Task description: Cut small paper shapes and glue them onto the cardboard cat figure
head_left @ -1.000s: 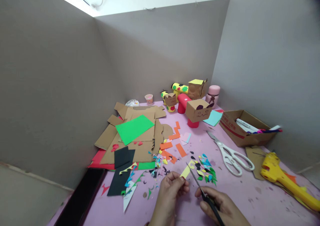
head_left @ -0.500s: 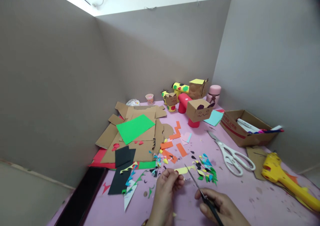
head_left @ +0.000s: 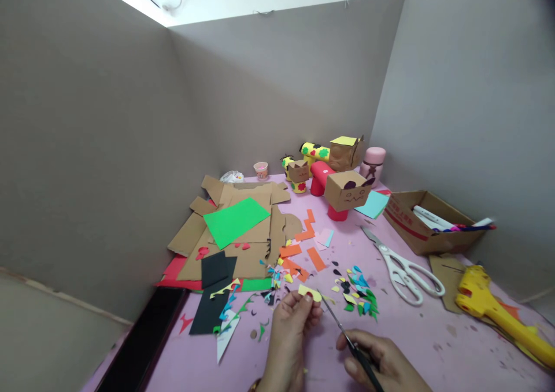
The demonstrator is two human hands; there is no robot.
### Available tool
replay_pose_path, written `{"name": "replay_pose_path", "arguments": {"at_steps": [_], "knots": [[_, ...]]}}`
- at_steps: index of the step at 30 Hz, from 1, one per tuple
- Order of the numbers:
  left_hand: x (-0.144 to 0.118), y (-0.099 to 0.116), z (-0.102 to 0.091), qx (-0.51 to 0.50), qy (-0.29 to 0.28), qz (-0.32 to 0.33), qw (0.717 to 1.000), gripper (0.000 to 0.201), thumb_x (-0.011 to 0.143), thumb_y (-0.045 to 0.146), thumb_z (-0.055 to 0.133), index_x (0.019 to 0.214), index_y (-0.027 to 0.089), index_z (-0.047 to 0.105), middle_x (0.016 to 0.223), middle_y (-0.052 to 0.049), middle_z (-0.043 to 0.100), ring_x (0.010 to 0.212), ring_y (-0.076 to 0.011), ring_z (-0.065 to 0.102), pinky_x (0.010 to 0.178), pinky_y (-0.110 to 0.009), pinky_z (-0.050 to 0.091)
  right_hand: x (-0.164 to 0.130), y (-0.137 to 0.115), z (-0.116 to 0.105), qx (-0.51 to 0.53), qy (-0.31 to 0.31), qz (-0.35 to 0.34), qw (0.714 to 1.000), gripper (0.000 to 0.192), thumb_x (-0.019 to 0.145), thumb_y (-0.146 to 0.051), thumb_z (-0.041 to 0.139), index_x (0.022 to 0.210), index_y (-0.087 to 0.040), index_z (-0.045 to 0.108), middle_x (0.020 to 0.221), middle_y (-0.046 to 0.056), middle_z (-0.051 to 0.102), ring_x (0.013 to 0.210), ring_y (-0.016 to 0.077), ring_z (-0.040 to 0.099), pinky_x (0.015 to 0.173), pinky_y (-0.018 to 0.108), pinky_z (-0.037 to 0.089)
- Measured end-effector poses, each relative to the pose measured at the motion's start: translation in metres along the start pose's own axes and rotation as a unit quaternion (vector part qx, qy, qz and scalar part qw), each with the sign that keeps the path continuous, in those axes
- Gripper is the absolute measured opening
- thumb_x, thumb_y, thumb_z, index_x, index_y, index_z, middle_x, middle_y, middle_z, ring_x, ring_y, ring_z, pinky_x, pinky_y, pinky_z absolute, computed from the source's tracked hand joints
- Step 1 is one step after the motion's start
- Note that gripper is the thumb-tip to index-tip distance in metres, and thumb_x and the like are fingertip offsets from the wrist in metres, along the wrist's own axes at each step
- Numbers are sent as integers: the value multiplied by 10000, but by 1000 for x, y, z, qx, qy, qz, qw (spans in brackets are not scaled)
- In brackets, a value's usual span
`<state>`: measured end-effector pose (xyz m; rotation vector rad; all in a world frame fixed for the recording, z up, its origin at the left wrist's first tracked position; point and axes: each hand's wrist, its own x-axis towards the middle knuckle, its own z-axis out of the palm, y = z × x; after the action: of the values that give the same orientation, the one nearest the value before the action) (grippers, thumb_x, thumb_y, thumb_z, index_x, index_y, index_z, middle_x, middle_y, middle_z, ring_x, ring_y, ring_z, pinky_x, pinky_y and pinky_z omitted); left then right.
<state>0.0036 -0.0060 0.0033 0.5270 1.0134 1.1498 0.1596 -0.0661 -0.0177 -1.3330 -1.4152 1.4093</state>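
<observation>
since a second ago you're turning the yellow paper scrap flatter and shorter in your left hand, which is pinching it at the fingertips. your right hand is gripping the small black scissors, their blades pointing up and left, the tip lying just right of the scrap. beyond, coloured paper bits are lying on the pink table, then the white scissors.

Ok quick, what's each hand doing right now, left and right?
Left hand: closed, pinching a small yellow paper scrap at its fingertips.
Right hand: closed around the handles of small dark scissors, blades pointing toward the scrap.
</observation>
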Motion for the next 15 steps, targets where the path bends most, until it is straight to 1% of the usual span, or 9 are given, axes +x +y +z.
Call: {"name": "replay_pose_path", "arguments": {"at_steps": [2, 4, 9, 12, 15], "knots": [[-1, -3, 0, 22, -16, -12, 1000, 371, 497, 387, 847, 640, 113, 642, 571, -18, 666, 502, -89, 560, 515, -189, 406, 0, 0, 0, -1, 9, -4, 1000, 432, 702, -611, 611, 818, -199, 663, 614, -24, 462, 577, 148, 421, 542, 232, 383], [-3, -5, 1, 46, -24, -15, 999, 366, 532, 407, 825, 646, 107, 650, 579, -27, 667, 506, -91, 553, 519, -194, 398, 1, 2, 1, -1, 3, -6, 1000, 436, 709, -612, 606, 819, -193, 658, 624, -24, 461, 584, 145, 418, 547, 232, 379], [-4, -2, 3, 108, -36, 5, 993, 348, 558, 424, 792, 600, 112, 643, 542, -18, 638, 484, -99, 525, 501, -207, 369, 2, 6, 1, 4, -42, 1, 999, 456, 742, -607, 580, 903, -182, 626, 624, -48, 374, 569, 126, 335, 522, 234, 298], [-5, -1, 4, 128, -58, 16, 990, 321, 593, 410, 768, 603, 114, 644, 552, -20, 633, 498, -110, 525, 519, -219, 383, 2, 4, 0, 10, -43, 7, 999, 450, 748, -598, 581, 911, -180, 615, 639, -47, 371, 583, 128, 325, 534, 237, 289], [-4, -1, 3, 137, -62, 22, 988, 317, 595, 411, 762, 609, 116, 648, 555, -24, 633, 507, -119, 528, 529, -226, 389, 2, 1, 0, 12, -37, 6, 999, 437, 740, -593, 594, 884, -181, 617, 656, -37, 400, 595, 132, 344, 538, 234, 305]]}}
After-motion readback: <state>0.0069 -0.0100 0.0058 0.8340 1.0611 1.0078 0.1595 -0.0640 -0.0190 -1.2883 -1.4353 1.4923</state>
